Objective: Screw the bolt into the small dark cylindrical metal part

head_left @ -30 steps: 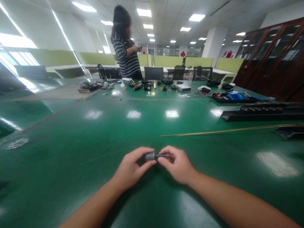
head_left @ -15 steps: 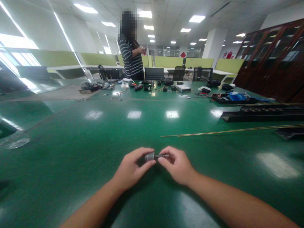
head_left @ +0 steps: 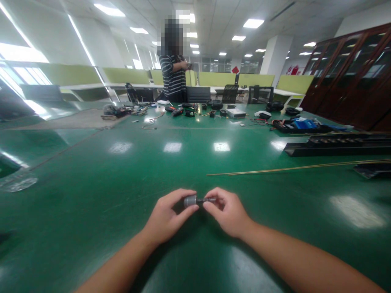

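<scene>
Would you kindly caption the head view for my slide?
Left hand holds a cylinder, right hand a shaft, at a green table.

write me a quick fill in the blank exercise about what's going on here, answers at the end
Of the left hand and the right hand, the ____ one holds the grey cylinder, the other the thin dark shaft.
The tabletop is coloured ____.
The tall wooden cabinet stands at the picture's ____ edge.

Missing words: left; green; right.
</scene>
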Tool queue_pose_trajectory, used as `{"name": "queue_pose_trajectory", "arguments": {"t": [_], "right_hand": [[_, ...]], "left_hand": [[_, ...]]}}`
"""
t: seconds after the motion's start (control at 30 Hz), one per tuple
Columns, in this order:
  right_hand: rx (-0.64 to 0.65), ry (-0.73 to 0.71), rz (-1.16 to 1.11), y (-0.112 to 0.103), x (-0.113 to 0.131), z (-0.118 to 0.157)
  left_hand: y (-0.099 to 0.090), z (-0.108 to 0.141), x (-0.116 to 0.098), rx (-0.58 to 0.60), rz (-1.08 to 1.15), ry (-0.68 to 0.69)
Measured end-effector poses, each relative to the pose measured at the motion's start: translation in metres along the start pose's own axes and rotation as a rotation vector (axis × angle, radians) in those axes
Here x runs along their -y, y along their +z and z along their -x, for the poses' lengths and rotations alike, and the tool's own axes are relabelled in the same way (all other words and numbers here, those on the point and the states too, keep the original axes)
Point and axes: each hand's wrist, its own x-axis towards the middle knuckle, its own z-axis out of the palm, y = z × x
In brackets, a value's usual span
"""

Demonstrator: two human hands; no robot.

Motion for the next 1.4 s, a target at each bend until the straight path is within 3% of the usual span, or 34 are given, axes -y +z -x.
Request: {"name": "queue_pose_trajectory", "arguments": {"t": [0.93, 1.4], "right_hand": [[-0.032, 0.013, -0.038, -0.0008, 0.0062, -0.0004], [-0.036, 0.045, -0.138, -0.0012, 0.0005, -0.0029]], "left_hand": [[-0.0029, -0.002, -0.0002, -0.066, 0.009, -0.027], [-0.008, -0.004, 0.0023, -0.076, 0.025, -0.121]]}}
